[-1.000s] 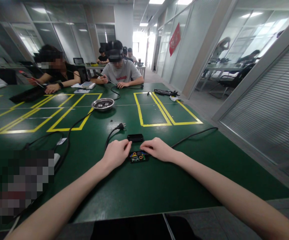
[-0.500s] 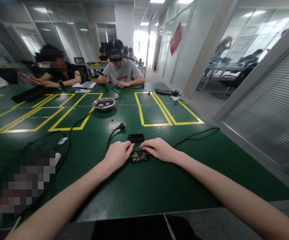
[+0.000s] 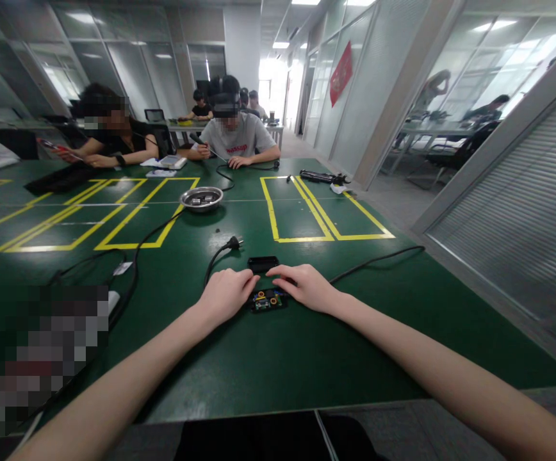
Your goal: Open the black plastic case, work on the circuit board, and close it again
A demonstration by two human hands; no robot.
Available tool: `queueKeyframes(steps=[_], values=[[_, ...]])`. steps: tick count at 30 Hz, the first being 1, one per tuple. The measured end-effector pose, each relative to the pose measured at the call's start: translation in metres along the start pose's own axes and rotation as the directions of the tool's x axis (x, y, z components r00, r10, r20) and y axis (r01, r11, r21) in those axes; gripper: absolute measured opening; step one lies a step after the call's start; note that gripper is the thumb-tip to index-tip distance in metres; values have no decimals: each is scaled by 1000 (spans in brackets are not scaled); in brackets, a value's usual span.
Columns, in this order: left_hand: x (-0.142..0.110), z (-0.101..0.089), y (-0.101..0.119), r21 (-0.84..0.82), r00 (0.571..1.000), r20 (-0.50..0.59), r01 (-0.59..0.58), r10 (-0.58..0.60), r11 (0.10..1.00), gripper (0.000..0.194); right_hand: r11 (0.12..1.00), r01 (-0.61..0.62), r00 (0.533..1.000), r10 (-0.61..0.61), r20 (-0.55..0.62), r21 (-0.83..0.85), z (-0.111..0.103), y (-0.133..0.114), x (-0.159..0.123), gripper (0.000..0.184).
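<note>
An open black casing half with a circuit board (image 3: 268, 301) in it lies on the green table (image 3: 278, 365) between my hands. The board carries two copper-coloured ring coils. My left hand (image 3: 226, 292) is closed at the board's left end, fingertips together; what they hold, if anything, is hidden. My right hand (image 3: 307, 286) hovers at the board's upper right, fingers stretched left and thumb apart, with nothing visible between them. Just beyond the hands is a second black casing half (image 3: 262, 264), hollow side up. A black cable with a plug (image 3: 234, 242) runs behind my left hand.
Farther off stands a metal bowl (image 3: 202, 199) with small metal parts. Another black cable (image 3: 378, 259) runs right from my right hand. Yellow tape (image 3: 302, 240) marks rectangles. A folded black tripod-like item (image 3: 323, 177) lies far right. Two people work across the table.
My right hand's fingertips have parted, the thumb now standing away from the forefinger. My left hand stays closed in nearly the same place; the casing halves have not moved.
</note>
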State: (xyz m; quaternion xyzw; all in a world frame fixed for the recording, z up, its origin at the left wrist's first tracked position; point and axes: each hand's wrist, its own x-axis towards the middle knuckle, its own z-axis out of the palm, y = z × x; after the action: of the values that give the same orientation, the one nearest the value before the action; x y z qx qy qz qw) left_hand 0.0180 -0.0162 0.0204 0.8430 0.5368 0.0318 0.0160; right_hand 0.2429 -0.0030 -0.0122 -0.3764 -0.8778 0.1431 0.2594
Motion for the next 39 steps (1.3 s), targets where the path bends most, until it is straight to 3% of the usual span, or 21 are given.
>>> queueKeyframes(steps=[4,10,13,18,30,32,35,37,39], values=[[-4,6,-3,-42,993,-67,-98,95,994,38,999,-36,999,35,-19,-26,3,-2,1,18],[-6,14,0,-179,986,-163,-64,34,982,22,961,-270,963,268,-36,-58,5,-8,3,16],[-4,18,-2,-214,981,-190,-78,37,974,13,970,-231,973,232,1,-77,3,-8,3,20],[2,24,-8,-169,970,-227,-131,91,977,17,979,-140,990,142,3,-145,3,-5,4,22],[12,33,-11,-260,959,-269,-163,91,952,20,952,-137,982,168,90,-275,1,-6,13,25],[14,34,-12,-236,952,-287,-180,109,955,21,961,-97,993,110,39,-257,3,-4,13,24],[17,33,-15,-174,928,-339,-224,155,959,22,974,-63,988,30,-154,-218,8,2,11,25],[19,31,-18,-141,912,-380,-220,153,965,20,976,-108,964,56,-259,-189,12,8,11,31],[19,29,-22,-129,907,-404,-189,123,973,27,974,-165,955,118,-270,-157,15,14,11,38]])
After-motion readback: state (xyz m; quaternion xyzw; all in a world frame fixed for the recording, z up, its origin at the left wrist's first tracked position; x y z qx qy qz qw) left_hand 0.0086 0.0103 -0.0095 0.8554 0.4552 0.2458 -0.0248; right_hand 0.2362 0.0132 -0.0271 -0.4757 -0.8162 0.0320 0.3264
